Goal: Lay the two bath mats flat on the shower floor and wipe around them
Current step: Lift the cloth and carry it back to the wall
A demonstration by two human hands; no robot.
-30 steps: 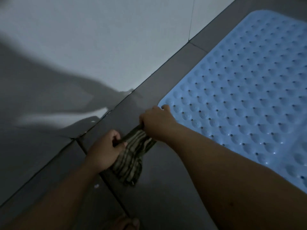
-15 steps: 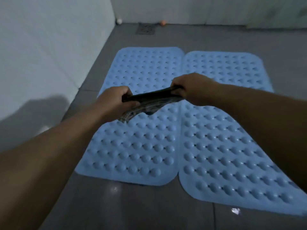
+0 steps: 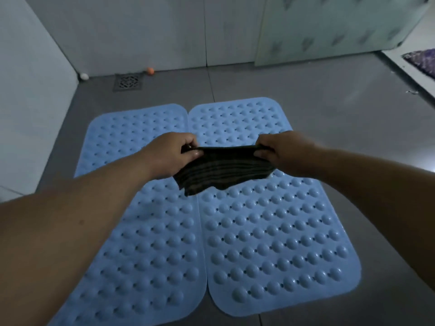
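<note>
Fingers of the left hand and right hand pinched opposite ends of a dark striped cloth, its long axis running left-right, held above two bumpy light-blue rubber bath mats lying flat side by side on the grey tiled floor.

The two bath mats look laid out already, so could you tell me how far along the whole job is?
Done: the left mat and right mat lie flat, side by side on the grey floor. In hand: the left hand and right hand grip a dark striped cloth stretched above the mats. Left: I cannot tell how much floor has been wiped; the cloth touches none now.
</note>
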